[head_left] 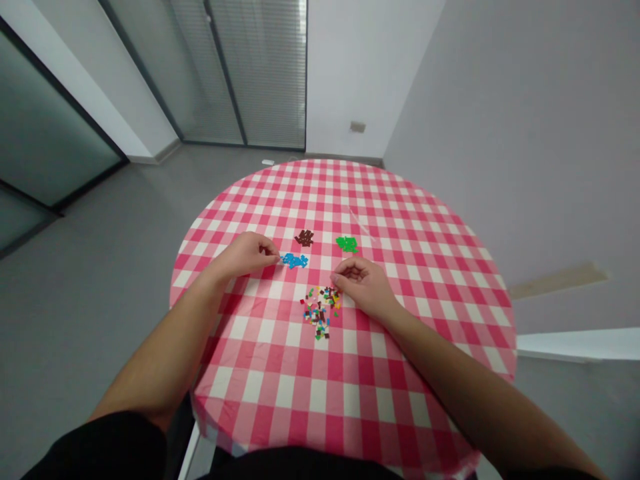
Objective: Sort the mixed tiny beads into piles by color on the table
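Both hands over the round tabletop [283,393], pink-and-white checked. Holds the left hand [244,255] with thumb and index fingers closed tip to tip, right at the left edge of the blue pile [295,261]; cannot make out any piece between the tips. Holds the right hand [369,288] with fingers curled, thumb and index tips closed together, just beside the far right edge of the mixed scatter [321,315]; cannot tell about a piece in that pinch either, too small to see. Beyond the left fingers and to their right, the brown pile [305,238]. Beyond the right fingertips, slightly to the right, the green pile [347,244]. Nearer the body than both sets of fingertips, most of the mixed scatter, loosely spread in brown, blue, green, yellow, red and white.
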The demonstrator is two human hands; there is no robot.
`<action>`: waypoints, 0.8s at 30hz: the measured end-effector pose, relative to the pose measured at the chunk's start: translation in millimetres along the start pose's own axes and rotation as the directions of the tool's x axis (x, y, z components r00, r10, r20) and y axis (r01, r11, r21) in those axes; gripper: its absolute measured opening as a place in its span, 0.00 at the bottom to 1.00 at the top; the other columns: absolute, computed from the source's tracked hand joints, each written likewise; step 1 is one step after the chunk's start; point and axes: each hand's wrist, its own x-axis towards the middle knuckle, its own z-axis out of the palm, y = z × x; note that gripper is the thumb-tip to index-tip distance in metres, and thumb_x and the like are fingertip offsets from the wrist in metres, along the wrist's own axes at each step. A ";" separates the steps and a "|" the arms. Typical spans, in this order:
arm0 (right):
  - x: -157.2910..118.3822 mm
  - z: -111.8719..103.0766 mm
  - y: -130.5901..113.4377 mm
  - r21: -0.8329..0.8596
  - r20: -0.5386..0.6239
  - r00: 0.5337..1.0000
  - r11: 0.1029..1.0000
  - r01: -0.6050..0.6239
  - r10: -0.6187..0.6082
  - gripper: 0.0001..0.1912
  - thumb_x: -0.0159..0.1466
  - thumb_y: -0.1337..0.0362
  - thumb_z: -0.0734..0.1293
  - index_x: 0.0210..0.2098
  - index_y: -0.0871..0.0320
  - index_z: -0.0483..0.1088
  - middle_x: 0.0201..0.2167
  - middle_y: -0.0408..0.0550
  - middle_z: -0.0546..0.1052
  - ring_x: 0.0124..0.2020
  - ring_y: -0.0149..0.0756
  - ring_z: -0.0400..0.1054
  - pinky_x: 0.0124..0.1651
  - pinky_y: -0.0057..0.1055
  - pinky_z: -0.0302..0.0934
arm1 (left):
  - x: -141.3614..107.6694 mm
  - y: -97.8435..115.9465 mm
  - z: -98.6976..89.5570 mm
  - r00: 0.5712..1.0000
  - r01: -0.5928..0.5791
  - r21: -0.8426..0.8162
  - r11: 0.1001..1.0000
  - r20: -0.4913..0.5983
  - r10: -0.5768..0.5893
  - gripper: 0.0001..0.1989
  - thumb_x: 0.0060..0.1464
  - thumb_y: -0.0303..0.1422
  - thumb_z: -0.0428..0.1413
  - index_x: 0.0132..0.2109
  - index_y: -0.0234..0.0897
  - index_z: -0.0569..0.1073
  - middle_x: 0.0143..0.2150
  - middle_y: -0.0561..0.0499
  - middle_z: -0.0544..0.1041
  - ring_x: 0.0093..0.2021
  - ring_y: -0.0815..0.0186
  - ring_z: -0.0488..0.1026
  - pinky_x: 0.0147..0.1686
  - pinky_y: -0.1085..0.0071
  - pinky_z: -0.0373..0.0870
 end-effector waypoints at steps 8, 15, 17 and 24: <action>0.2 -2.0 0.7 -0.030 0.013 1.000 0.999 0.014 -0.013 0.09 0.56 0.59 0.72 0.29 0.57 0.70 0.24 0.45 0.75 0.25 0.33 0.70 0.30 0.31 0.67 | 2.0 -4.0 6.2 0.993 0.009 0.022 1.000 0.117 -0.012 0.08 0.48 0.32 0.57 0.31 0.37 0.81 0.30 0.50 0.82 0.30 0.65 0.76 0.29 0.73 0.66; -2.3 -2.4 4.3 -0.093 0.075 0.997 0.996 0.003 0.004 0.08 0.56 0.60 0.72 0.30 0.57 0.72 0.25 0.45 0.76 0.24 0.32 0.69 0.27 0.28 0.64 | 2.2 -1.3 9.7 0.989 -0.012 0.046 0.999 0.150 0.005 0.09 0.47 0.31 0.56 0.32 0.36 0.81 0.28 0.50 0.81 0.29 0.66 0.75 0.27 0.74 0.63; -2.7 -2.2 4.2 -0.100 0.081 0.997 0.995 0.010 -0.002 0.08 0.56 0.60 0.71 0.30 0.57 0.72 0.25 0.45 0.76 0.24 0.32 0.69 0.26 0.28 0.63 | 2.6 -0.5 10.7 0.989 -0.012 0.050 0.999 0.148 0.004 0.08 0.47 0.31 0.56 0.31 0.36 0.81 0.28 0.50 0.81 0.29 0.66 0.75 0.27 0.74 0.63; -3.4 -3.7 0.5 -0.159 0.103 0.995 0.987 0.037 -0.020 0.06 0.57 0.61 0.70 0.30 0.57 0.72 0.25 0.45 0.76 0.24 0.32 0.69 0.27 0.28 0.63 | 4.1 0.8 13.1 0.995 0.009 0.013 1.000 0.102 -0.010 0.08 0.46 0.33 0.58 0.30 0.35 0.81 0.27 0.50 0.81 0.28 0.66 0.74 0.26 0.73 0.63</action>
